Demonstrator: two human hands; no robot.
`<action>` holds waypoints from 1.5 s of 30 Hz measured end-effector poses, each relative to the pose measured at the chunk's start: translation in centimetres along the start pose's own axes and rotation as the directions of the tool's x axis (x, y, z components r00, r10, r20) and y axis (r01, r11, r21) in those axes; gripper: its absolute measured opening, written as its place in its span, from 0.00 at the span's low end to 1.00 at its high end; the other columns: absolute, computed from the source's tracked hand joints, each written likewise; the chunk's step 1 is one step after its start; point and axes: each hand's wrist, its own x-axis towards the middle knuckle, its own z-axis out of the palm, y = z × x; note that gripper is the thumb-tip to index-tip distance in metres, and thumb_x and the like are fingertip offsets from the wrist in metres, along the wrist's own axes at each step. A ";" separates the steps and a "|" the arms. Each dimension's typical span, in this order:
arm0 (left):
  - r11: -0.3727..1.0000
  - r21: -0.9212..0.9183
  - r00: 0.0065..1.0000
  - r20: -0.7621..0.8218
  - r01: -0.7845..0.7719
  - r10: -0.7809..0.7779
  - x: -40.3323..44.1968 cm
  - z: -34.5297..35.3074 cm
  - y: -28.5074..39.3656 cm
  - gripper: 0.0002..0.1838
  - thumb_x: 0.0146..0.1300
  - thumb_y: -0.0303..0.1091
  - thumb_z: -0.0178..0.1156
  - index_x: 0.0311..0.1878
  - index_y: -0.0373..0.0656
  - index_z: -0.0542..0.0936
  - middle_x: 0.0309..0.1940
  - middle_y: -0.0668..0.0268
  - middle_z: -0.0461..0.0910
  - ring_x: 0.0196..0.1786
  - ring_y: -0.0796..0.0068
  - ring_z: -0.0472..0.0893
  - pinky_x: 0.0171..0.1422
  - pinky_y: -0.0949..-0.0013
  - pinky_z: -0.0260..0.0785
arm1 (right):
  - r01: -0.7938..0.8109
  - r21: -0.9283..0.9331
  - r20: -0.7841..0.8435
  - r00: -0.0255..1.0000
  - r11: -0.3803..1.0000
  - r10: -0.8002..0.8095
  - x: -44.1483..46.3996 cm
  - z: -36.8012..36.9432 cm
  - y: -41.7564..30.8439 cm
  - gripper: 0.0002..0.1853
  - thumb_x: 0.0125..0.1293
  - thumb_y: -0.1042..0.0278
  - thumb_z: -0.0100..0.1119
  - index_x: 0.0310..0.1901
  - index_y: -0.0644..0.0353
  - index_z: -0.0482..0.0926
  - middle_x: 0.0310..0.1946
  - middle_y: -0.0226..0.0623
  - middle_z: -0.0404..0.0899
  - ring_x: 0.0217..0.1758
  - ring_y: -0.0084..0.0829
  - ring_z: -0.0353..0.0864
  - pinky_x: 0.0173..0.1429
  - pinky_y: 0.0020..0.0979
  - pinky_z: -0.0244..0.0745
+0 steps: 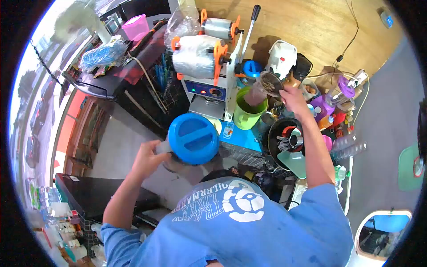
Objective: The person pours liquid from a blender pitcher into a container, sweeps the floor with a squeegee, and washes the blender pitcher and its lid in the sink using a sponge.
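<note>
My left hand (150, 156) is closed on the side of a container with a round blue lid (194, 138). A raised bar crosses the lid, and the container's body is mostly hidden beneath it. My right hand (293, 101) grips a round-rimmed strainer (270, 83) with brownish bits inside. Its pale, pinkish lower part hangs in the mouth of a green pitcher (249, 116), which stands on the blue counter mat (242, 137). Right beside the pitcher is a cup sealing machine (209, 92) with a long lever.
A dark basin (271, 147) holding utensils sits below my right forearm. Purple containers and bottles (327, 120) crowd the right side. Another blue-lidded container (252, 69) is behind the pitcher. To the left is a black cabinet (147, 98) with packets on top.
</note>
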 end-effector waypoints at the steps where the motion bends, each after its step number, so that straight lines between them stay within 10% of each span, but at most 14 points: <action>1: 0.997 0.063 0.998 0.022 0.049 -0.050 0.6 0.5 1.3 0.13 0.53 0.30 0.68 0.42 0.35 0.84 0.33 0.69 0.84 0.35 0.81 0.79 0.41 0.70 0.71 | -0.021 0.035 0.026 0.999 0.999 0.020 1.2 0.1 0.6 0.12 0.65 0.64 0.56 0.40 0.65 0.81 0.20 0.27 0.73 0.21 0.20 0.69 0.23 0.24 0.61; 9: 0.954 0.275 0.991 -0.020 -0.122 0.133 5.9 4.7 7.6 0.12 0.48 0.35 0.64 0.29 0.33 0.81 0.17 0.64 0.76 0.22 0.79 0.74 0.28 0.67 0.65 | 0.303 -0.150 0.036 0.953 0.941 -0.301 5.2 -0.3 3.0 0.18 0.65 0.63 0.58 0.52 0.66 0.79 0.25 0.46 0.83 0.27 0.33 0.83 0.33 0.35 0.74; 20: 0.906 0.333 0.964 0.144 -0.261 0.225 13.1 10.8 13.6 0.10 0.45 0.31 0.60 0.23 0.31 0.76 0.14 0.62 0.72 0.20 0.79 0.71 0.25 0.68 0.63 | 0.208 -0.173 -0.008 0.977 0.963 -0.213 5.1 2.6 11.1 0.22 0.61 0.67 0.63 0.56 0.66 0.77 0.32 0.56 0.82 0.37 0.51 0.85 0.44 0.43 0.78; 26: 0.809 0.472 0.936 0.146 -0.350 0.320 14.7 13.8 15.2 0.13 0.46 0.33 0.61 0.23 0.29 0.76 0.18 0.46 0.76 0.24 0.51 0.82 0.31 0.57 0.71 | 0.252 -0.221 -0.064 0.960 0.942 -0.272 4.2 3.3 11.2 0.20 0.60 0.69 0.61 0.55 0.62 0.79 0.30 0.54 0.82 0.36 0.52 0.84 0.44 0.46 0.79; 38: 0.635 0.657 0.894 0.141 -0.407 0.426 17.7 18.5 17.0 0.13 0.51 0.30 0.58 0.27 0.24 0.76 0.27 0.39 0.79 0.36 0.40 0.82 0.43 0.48 0.73 | 0.281 -0.301 0.027 0.958 0.911 -0.287 5.6 3.9 12.6 0.21 0.59 0.67 0.60 0.54 0.64 0.80 0.34 0.59 0.82 0.40 0.54 0.84 0.49 0.47 0.79; 45: 0.669 0.713 0.978 0.174 -0.207 0.117 19.7 21.8 20.6 0.12 0.52 0.29 0.58 0.28 0.24 0.80 0.29 0.36 0.80 0.38 0.37 0.83 0.45 0.48 0.76 | 0.333 -0.378 0.090 0.942 0.864 -0.324 7.4 5.1 15.0 0.21 0.59 0.65 0.58 0.53 0.65 0.80 0.38 0.59 0.82 0.44 0.55 0.83 0.51 0.49 0.78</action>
